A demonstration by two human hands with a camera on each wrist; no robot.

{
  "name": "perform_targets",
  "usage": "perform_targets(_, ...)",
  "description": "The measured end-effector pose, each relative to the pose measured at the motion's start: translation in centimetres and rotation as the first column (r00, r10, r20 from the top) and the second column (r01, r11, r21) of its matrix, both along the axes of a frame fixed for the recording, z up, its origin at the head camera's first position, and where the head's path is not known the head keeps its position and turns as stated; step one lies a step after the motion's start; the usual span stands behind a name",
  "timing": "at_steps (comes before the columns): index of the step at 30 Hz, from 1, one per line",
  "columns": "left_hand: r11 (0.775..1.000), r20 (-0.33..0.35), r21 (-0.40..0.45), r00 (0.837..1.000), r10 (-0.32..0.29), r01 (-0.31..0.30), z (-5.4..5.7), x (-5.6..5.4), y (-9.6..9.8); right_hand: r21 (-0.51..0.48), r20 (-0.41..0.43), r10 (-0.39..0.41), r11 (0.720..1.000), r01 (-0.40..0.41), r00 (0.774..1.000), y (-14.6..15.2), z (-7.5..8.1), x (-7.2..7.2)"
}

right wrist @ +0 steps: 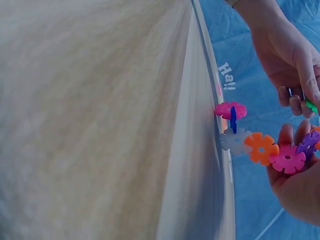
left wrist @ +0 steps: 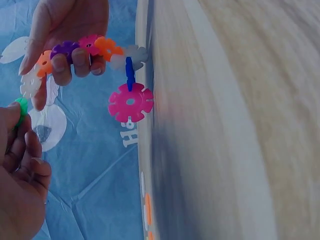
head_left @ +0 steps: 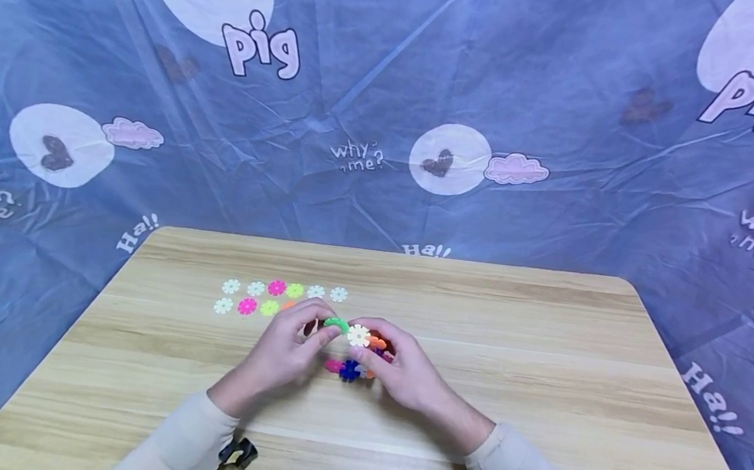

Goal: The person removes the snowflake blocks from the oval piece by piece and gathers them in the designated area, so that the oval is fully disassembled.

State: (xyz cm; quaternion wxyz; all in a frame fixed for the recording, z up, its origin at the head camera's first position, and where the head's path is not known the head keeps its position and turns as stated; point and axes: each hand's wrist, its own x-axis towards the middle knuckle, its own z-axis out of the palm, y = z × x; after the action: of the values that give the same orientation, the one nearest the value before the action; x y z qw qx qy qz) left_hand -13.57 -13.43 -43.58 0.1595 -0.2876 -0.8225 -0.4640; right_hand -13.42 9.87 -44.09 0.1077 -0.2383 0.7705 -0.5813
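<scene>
My left hand (head_left: 289, 343) pinches a green notched plastic disc (head_left: 336, 324) between thumb and fingers. The green disc meets the edge of a white notched disc (head_left: 358, 335); whether their slots interlock I cannot tell. That white disc sits at the end of a curved chain of linked discs in my right hand (head_left: 407, 369), whose fingers curl round it. Along the chain come orange, a purple disc (left wrist: 65, 51), pink, an orange disc (left wrist: 109, 49), a pale translucent disc (right wrist: 235, 141), a blue disc (left wrist: 130, 74), and a pink disc (left wrist: 131, 103) at the hanging far end.
Loose discs lie in two rows at the back left of the wooden table (head_left: 512, 336), among them a white disc (head_left: 231, 286), a pink disc (head_left: 246, 306) and a yellow-green disc (head_left: 295, 290). My left hand partly covers the nearer row. A printed blue cloth (head_left: 381, 73) hangs behind.
</scene>
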Motion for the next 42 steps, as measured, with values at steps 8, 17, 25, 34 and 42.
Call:
perform_targets(8, 0.999, 0.033, -0.011, 0.999, 0.040, -0.040, 0.3, -0.7, -0.7, 0.012, -0.026, -0.008, 1.000, 0.008, 1.000, 0.1, 0.0, 0.0)
perform_targets(17, 0.965, 0.192, -0.153, 0.952, 0.239, -0.211, 0.7, -2.2, -0.8, 0.024, -0.002, -0.011, 1.000, 0.011, 1.000, 0.1, 0.0, 0.1)
perform_targets(25, 0.934, 0.298, -0.212, 0.891, 0.341, -0.286, 0.7, -3.1, -0.5, 0.028, -0.001, -0.010, 1.000, 0.010, 1.000, 0.1, -0.1, 0.1)
perform_targets(34, 0.920, 0.317, -0.292, 0.882, 0.349, -0.259, 0.4, -3.9, -0.5, 0.023, 0.009, -0.005, 1.000, 0.005, 1.000, 0.1, -0.1, 0.1)
perform_targets(42, 0.917, 0.383, -0.330, 0.856, 0.347, -0.225, 0.0, -5.2, -0.3, 0.017, -0.001, -0.002, 1.000, 0.002, 1.000, 0.1, -0.1, 0.1)
